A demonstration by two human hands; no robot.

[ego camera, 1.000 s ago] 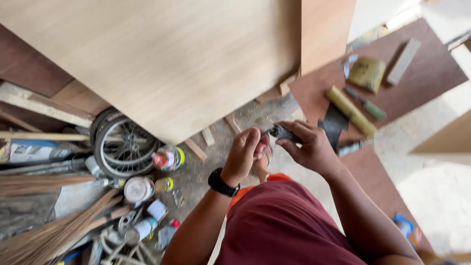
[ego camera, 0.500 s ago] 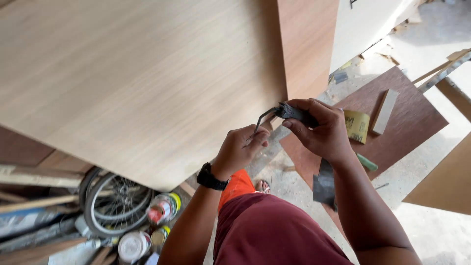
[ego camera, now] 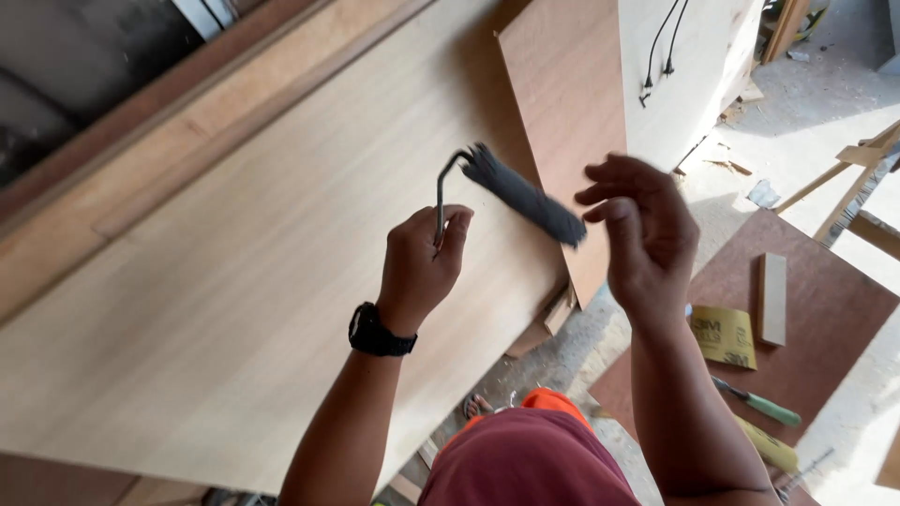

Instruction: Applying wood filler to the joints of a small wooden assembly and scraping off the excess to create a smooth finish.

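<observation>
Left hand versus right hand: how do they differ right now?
The left hand is closed around the metal handle of a dark paint roller and wears a black wristband; the right hand holds nothing, fingers loosely curled beside the roller's end, its wrist bare. Both are raised over the pale wood panel.

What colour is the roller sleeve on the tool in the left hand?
Dark grey, nearly black, roller sleeve; seen best in the head view.
</observation>
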